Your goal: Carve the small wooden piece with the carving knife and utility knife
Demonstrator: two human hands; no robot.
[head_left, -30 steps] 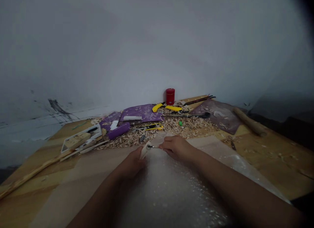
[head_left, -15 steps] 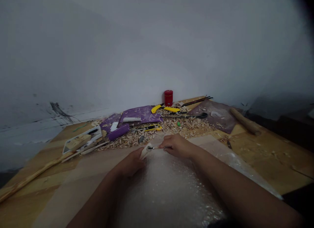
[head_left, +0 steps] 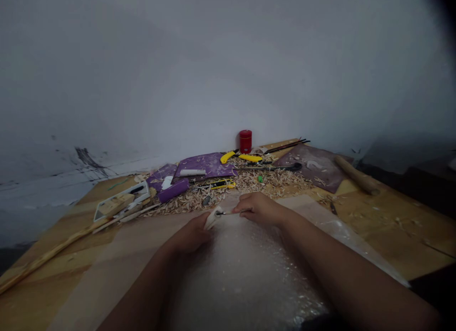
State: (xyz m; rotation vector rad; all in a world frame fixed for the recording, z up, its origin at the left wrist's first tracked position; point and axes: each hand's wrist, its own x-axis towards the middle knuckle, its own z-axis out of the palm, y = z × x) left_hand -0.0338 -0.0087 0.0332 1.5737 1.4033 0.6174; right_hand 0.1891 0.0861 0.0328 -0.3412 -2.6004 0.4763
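The left hand (head_left: 190, 235) closes around a small pale carved piece (head_left: 213, 218), held over bubble wrap (head_left: 245, 274) — the right hand (head_left: 258, 210) pinches a slim carving tool (head_left: 228, 212), its dark tip against the piece — with wood shavings (head_left: 274, 180) beyond.

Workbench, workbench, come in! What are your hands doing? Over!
Left hand gripping small pale piece. Right hand holding thin dark-tipped tool at it. Bubble wrap below; wood shavings beyond, nothing between hands.
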